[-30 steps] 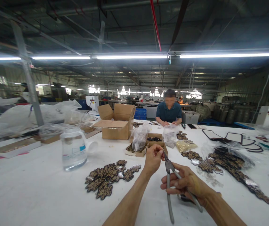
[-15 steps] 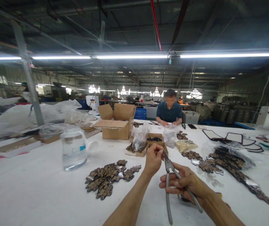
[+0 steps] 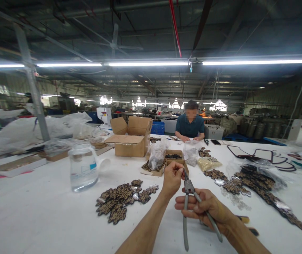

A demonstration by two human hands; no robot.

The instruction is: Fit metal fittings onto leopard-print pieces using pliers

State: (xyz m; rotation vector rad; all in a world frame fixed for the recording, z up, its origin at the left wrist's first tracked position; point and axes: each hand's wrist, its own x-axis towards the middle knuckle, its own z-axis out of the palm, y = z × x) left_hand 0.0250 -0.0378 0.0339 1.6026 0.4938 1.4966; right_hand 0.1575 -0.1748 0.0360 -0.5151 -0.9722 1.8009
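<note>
My left hand is closed in a pinch at the tips of the pliers; whatever its fingers hold is too small to make out. My right hand grips the grey-handled pliers, whose handles stand apart and whose jaws point up and away toward the left fingertips. Beyond the left hand are small cardboard boxes, one with dark small parts. To the left of my forearms lies a pile of leopard-patterned, dark-edged pieces. More such pieces spread out on the right, near scattered small silvery bits.
A clear water jug stands on the white table at left. Behind are an open carton and plastic bags, one of gold-coloured parts. A co-worker sits opposite. A yellow-and-black item lies beside my right wrist.
The plier handles and my right hand have shifted slightly left, uncovering more of the yellow-and-black item. My left hand stays pinched at the plier tips.
</note>
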